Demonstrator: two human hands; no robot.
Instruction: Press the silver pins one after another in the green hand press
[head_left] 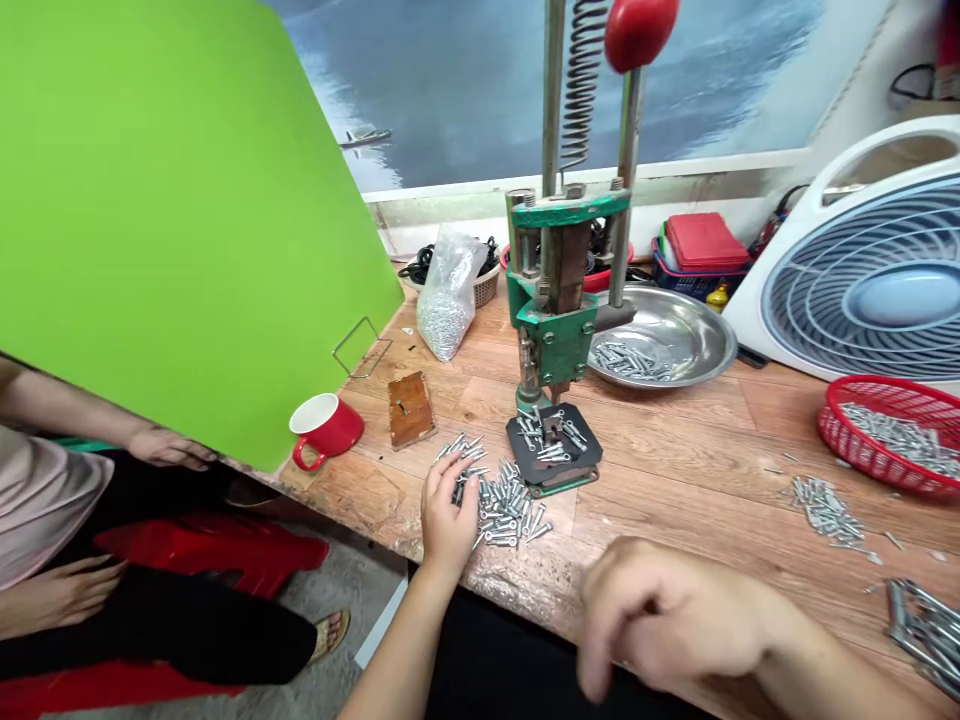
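Note:
My left hand (450, 515) rests at the left side of a loose pile of small metal eye bolts (510, 505), fingers spread and curved over some of them. Its palm side is hidden. My right hand (667, 615) hangs above the table's front edge, slightly blurred, with bent fingers and the index finger pointing down apart from the thumb; nothing shows in it. Behind the pile stands a green hand press (559, 345) with a red knob (640, 32) on its lever. More eye bolts lie on the black plate (583, 462) at its base.
A red mug (341, 428), a brown block (421, 408) and a bag of metal parts (444, 318) stand left. A steel bowl (697, 345), red basket (832, 425), small pile of parts (825, 510) and fan (795, 270) are right. Another person's hand (171, 447) is at far left.

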